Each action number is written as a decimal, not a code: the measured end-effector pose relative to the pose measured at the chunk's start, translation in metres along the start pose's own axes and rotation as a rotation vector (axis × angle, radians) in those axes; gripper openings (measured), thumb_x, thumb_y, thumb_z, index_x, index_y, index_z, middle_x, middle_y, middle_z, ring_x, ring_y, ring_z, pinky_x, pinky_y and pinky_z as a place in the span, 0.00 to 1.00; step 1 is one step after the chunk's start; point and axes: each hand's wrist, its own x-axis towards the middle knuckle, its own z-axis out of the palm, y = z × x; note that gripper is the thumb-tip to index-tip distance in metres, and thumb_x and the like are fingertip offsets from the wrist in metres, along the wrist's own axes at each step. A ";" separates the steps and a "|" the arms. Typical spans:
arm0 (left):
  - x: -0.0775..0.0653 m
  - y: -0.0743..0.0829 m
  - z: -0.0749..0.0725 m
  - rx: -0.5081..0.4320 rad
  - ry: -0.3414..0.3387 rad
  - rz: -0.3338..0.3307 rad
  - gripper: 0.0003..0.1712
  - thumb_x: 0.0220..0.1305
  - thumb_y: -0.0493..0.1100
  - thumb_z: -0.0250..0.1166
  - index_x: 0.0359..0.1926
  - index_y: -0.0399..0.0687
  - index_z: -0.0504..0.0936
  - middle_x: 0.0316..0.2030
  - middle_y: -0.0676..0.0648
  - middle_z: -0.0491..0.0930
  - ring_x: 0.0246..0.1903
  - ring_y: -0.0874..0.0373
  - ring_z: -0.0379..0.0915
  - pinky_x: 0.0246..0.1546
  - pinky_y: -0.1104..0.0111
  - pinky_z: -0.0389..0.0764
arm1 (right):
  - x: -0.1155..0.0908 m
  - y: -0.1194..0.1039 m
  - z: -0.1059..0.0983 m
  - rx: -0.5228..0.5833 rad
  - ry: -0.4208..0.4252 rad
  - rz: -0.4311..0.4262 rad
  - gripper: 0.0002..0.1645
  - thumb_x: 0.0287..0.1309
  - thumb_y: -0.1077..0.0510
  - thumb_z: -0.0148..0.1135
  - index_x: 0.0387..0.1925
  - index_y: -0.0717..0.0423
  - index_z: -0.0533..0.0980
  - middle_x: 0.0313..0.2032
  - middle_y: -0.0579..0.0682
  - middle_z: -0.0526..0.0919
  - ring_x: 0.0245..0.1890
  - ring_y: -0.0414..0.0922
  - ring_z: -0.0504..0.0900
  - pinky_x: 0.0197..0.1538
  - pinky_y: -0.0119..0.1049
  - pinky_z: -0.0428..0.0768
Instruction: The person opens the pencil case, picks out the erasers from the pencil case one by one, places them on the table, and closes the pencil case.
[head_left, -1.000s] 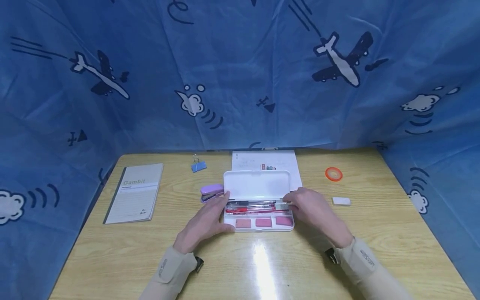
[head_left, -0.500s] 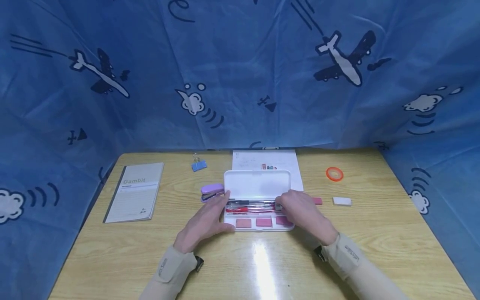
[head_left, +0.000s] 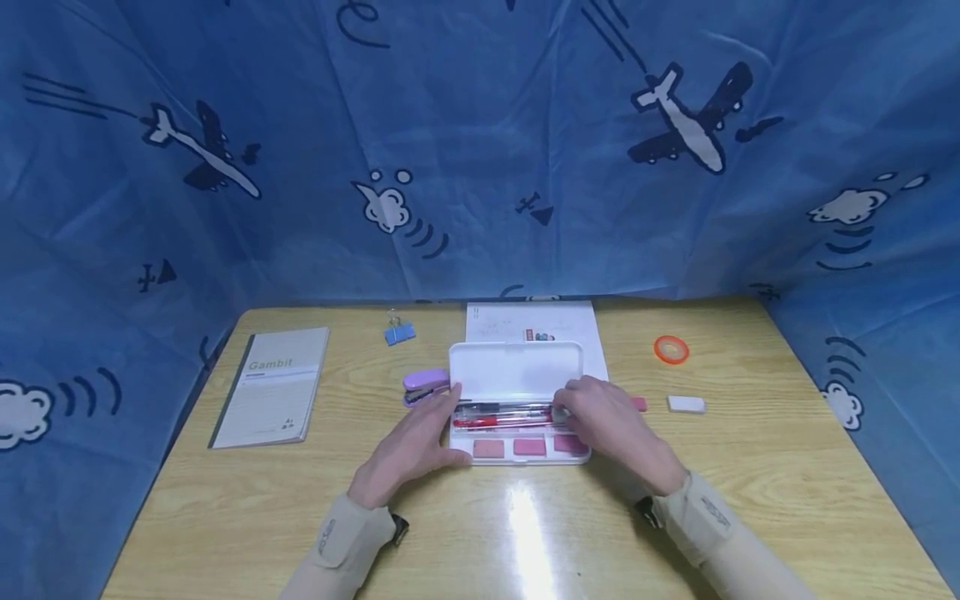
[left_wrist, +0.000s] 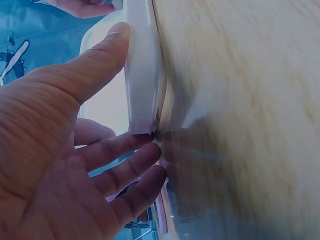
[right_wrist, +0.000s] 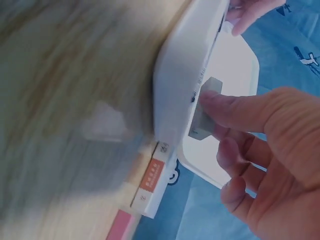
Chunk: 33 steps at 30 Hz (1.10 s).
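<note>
An open white pencil case (head_left: pixel 517 371) lies on the table with its lid tipped back. Black and red pens (head_left: pixel 495 420) lie in its long compartment, and pink blocks (head_left: pixel 529 447) sit in the front slots. My left hand (head_left: pixel 414 442) grips the case's left end, thumb on the near wall (left_wrist: pixel 142 75) and fingers at the end. Over the right end of the case, my right hand (head_left: pixel 603 417) pinches a small grey block with slanted ends (right_wrist: pixel 205 112) between thumb and fingers. From the head view that block is mostly hidden by the hand.
Left of the case are a purple stapler (head_left: pixel 425 386), a blue binder clip (head_left: pixel 400 333) and a notebook (head_left: pixel 272 387). Printed paper (head_left: pixel 536 321) lies behind it. Rightward are a pink piece (head_left: pixel 639 403), a white eraser (head_left: pixel 686 404), an orange ring (head_left: pixel 671 350) and an orange-labelled white block (right_wrist: pixel 151 179).
My right hand has moved left over the right end of the case, and the pink piece beside it has come into view. The left hand stays in place.
</note>
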 end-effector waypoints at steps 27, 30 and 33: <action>-0.001 -0.001 0.002 0.018 0.001 -0.006 0.66 0.52 0.59 0.78 0.81 0.48 0.48 0.80 0.41 0.52 0.79 0.45 0.50 0.79 0.52 0.57 | -0.061 0.057 -0.019 -0.046 0.091 0.120 0.13 0.46 0.63 0.80 0.33 0.46 0.85 0.27 0.39 0.83 0.25 0.38 0.81 0.21 0.36 0.76; 0.000 -0.001 0.002 0.014 0.001 -0.007 0.66 0.52 0.59 0.78 0.81 0.48 0.48 0.80 0.40 0.52 0.79 0.45 0.50 0.79 0.51 0.57 | -0.064 0.062 -0.017 -0.062 0.091 0.111 0.12 0.44 0.62 0.80 0.30 0.45 0.85 0.25 0.39 0.84 0.23 0.37 0.79 0.22 0.36 0.77; 0.000 0.000 0.002 0.006 -0.001 -0.010 0.66 0.52 0.58 0.78 0.81 0.48 0.48 0.80 0.40 0.52 0.79 0.44 0.50 0.79 0.51 0.57 | -0.067 0.064 -0.015 -0.068 0.070 0.117 0.13 0.44 0.62 0.81 0.25 0.45 0.82 0.24 0.40 0.83 0.21 0.35 0.75 0.23 0.36 0.76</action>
